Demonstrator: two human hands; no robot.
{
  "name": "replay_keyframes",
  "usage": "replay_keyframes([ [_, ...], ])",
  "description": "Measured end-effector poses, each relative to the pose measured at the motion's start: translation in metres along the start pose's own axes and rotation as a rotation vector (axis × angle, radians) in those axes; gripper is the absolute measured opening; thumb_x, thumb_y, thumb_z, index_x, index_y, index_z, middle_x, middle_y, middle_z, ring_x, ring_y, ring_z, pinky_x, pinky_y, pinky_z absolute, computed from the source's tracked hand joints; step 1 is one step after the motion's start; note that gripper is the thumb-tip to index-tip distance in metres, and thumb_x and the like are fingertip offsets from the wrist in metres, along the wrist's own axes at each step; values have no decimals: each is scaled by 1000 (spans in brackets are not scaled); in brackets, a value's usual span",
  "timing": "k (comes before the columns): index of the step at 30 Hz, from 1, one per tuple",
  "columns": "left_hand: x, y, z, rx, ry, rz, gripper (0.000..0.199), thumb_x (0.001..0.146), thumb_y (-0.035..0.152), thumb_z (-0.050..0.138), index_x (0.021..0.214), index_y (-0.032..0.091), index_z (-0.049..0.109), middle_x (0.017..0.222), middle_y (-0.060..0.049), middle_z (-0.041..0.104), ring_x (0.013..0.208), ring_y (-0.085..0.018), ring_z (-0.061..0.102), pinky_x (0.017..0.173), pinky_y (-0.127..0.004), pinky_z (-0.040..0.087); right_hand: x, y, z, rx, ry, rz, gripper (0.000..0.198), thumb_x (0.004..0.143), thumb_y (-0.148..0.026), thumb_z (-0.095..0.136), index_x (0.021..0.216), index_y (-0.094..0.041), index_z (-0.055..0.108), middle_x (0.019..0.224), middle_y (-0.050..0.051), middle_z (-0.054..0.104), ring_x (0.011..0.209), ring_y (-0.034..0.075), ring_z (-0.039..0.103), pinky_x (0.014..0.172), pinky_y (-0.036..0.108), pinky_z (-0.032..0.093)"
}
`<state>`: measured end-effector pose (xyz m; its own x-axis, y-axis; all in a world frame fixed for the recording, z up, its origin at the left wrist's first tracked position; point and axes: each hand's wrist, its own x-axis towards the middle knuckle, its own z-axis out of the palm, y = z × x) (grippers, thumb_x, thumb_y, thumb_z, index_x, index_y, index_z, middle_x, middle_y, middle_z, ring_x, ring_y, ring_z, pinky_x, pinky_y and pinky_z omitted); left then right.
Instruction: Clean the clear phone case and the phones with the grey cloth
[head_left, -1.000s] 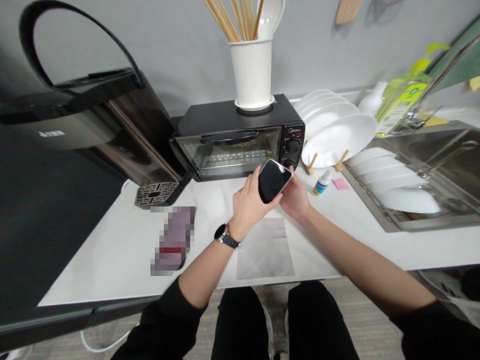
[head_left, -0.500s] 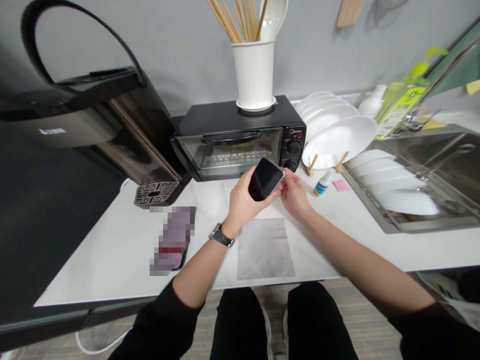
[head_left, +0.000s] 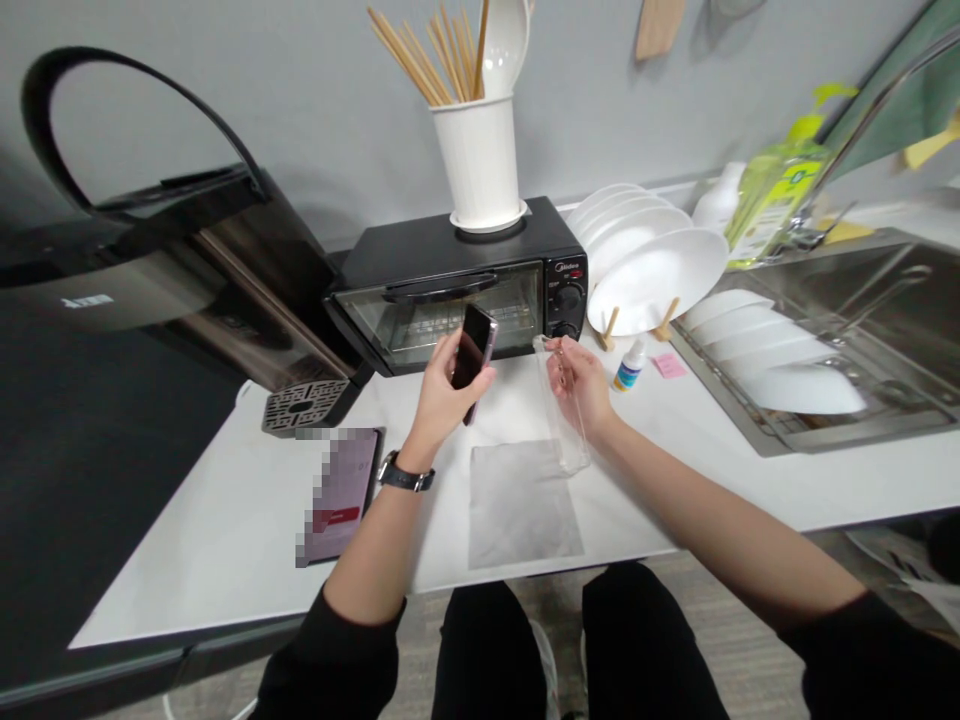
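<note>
A dark-screened smartphone (head_left: pixel 472 350) is gripped in my left hand (head_left: pixel 440 400), tilted in front of the toaster oven. My right hand (head_left: pixel 581 385) pinches a clear phone case (head_left: pixel 568 440) by its upper end, and the case hangs down apart from the phone. Beneath the hands, a grey cleaning cloth (head_left: pixel 521 510) lies flat on the white counter (head_left: pixel 630 500); the lower end of the case overlaps its upper right corner in the view. A small spray bottle (head_left: pixel 630 367) stands just right of my right hand, beside a pink sticky note (head_left: pixel 669 366).
A second phone (head_left: pixel 345 500), partly pixelated, lies left of my left wrist. Behind are a black toaster oven (head_left: pixel 457 290) and a white chopstick holder (head_left: pixel 480 160). A drinks machine (head_left: pixel 255 270) stands left; racked plates (head_left: pixel 660 275) and a sink (head_left: pixel 795 440) are right.
The clear case has come off the phone. My left hand has moved left with the phone, while my right hand holds the case apart from it. The camera view has shifted slightly.
</note>
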<state>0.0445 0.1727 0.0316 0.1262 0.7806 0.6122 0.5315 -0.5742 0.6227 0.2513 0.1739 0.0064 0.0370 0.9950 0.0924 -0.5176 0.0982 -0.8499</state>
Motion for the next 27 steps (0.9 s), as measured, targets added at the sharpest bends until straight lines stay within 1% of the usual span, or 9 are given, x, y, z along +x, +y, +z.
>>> replay_keyframes([
  [2,0,-4,1,120,-181,8,66,86,48,75,144,20,57,122,-10,66,113,-25,66,100,-40,55,-2,-4,1,13,-59,16,44,81,-67,74,90,-25,66,56,-6,54,41,9,44,37,24,24],
  [5,-4,-7,6,249,-436,56,75,82,42,81,149,21,53,133,-11,66,121,-27,65,107,-42,52,-3,-7,2,13,-110,5,43,79,-66,75,88,-25,68,54,-6,56,39,9,42,37,24,26],
  [7,-7,-9,10,263,-547,106,68,85,40,79,147,23,56,137,-11,67,124,-27,66,108,-42,52,-4,-7,3,-1,-122,-2,45,78,-68,75,88,-24,68,53,-6,58,38,9,43,37,24,29],
  [9,-9,-12,13,240,-597,150,62,88,40,78,144,24,58,137,-10,68,124,-27,66,109,-43,53,-4,-5,3,-17,-123,-2,46,79,-69,75,88,-24,69,54,-5,60,39,9,46,38,24,30],
  [18,-10,-32,23,221,-634,213,64,90,41,78,147,25,57,147,-13,64,133,-27,61,115,-47,47,-3,4,1,-70,-87,21,50,78,-72,76,89,-23,70,58,-4,65,41,9,53,40,22,36],
  [22,-8,-37,23,201,-647,209,58,96,46,69,147,22,58,153,-13,59,149,-27,48,125,-49,37,-3,7,-1,-83,-86,11,51,78,-73,76,89,-24,70,58,-4,66,41,9,54,41,22,38],
  [24,-10,-28,21,176,-564,140,52,103,48,54,147,20,59,157,-13,55,153,-26,42,126,-49,36,-2,9,0,-96,-74,-5,53,76,-76,76,89,-24,70,59,-4,66,42,10,55,42,22,39],
  [25,-14,-20,19,151,-497,73,50,107,47,44,146,19,59,156,-13,56,151,-25,45,125,-48,38,-1,9,1,-105,-60,-16,54,75,-77,76,89,-25,69,60,-4,66,44,11,57,42,22,40],
  [27,-28,0,16,70,-342,-109,51,111,46,31,142,19,61,146,-13,65,137,-25,61,115,-45,50,-2,10,3,-126,-33,-31,56,75,-78,75,92,-26,67,63,-3,68,48,12,61,46,23,45],
])
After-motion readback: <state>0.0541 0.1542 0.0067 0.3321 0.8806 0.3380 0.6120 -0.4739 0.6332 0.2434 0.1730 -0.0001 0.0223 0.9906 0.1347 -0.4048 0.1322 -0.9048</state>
